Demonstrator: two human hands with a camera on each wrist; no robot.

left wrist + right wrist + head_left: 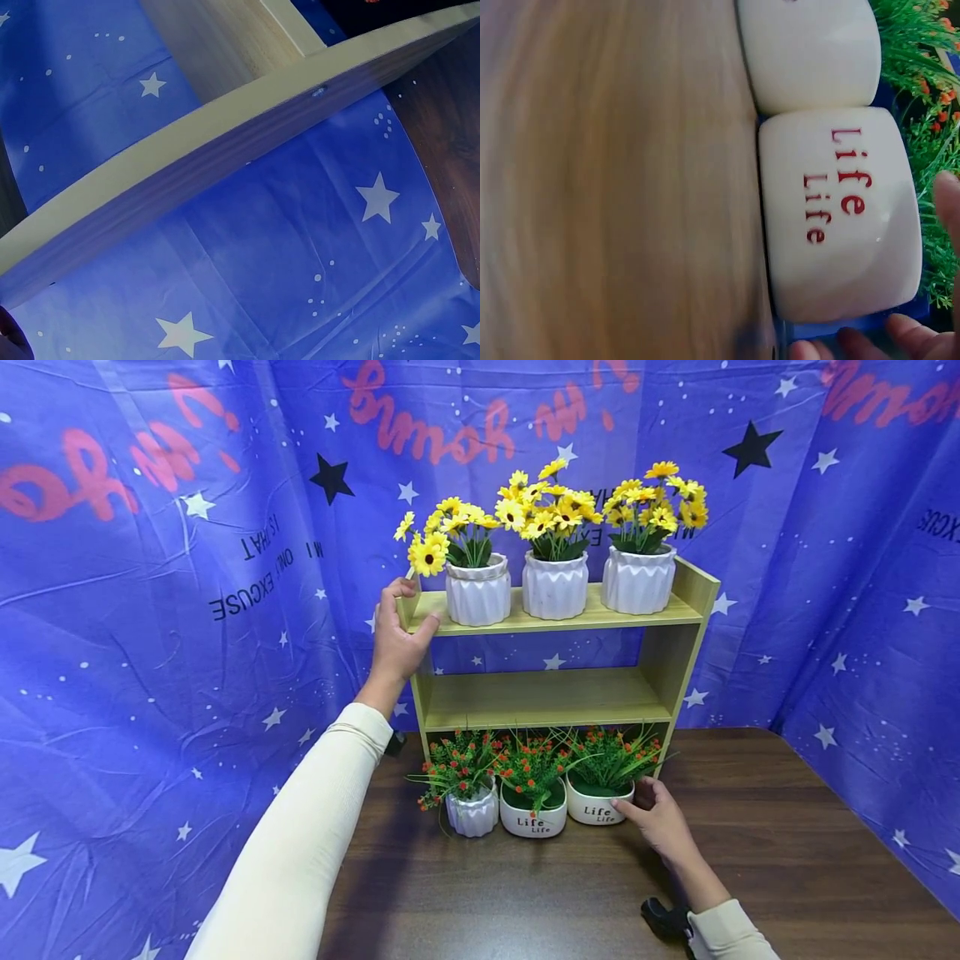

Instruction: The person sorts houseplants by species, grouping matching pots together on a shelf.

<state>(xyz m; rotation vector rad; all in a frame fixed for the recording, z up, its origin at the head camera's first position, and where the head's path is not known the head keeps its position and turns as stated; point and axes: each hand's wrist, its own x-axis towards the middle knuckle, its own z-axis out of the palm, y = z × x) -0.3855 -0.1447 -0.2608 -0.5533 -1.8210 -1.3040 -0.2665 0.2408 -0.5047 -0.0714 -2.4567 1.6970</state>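
Observation:
A light wooden shelf (540,693) stands on the dark table. My left hand (402,639) grips the top of its left side panel, thumb on the inner side and fingers over the edge. In the left wrist view the panel (225,124) crosses the picture, with only a bit of hand at the corner. My right hand (663,820) is at the right end of a white "Life" pot (600,810), its thumb near the rim; in the right wrist view its fingers (911,337) lie beside that pot, slightly apart. Green plants (611,760) with orange-red flowers fill it.
Another "Life" pot (532,822) and a ribbed white pot (472,814) stand in the row to the left. On the top shelf are three white pots of yellow flowers (555,514). The middle shelf board (547,697) is bare. Blue star-printed cloth (187,693) hangs around the table (465,893).

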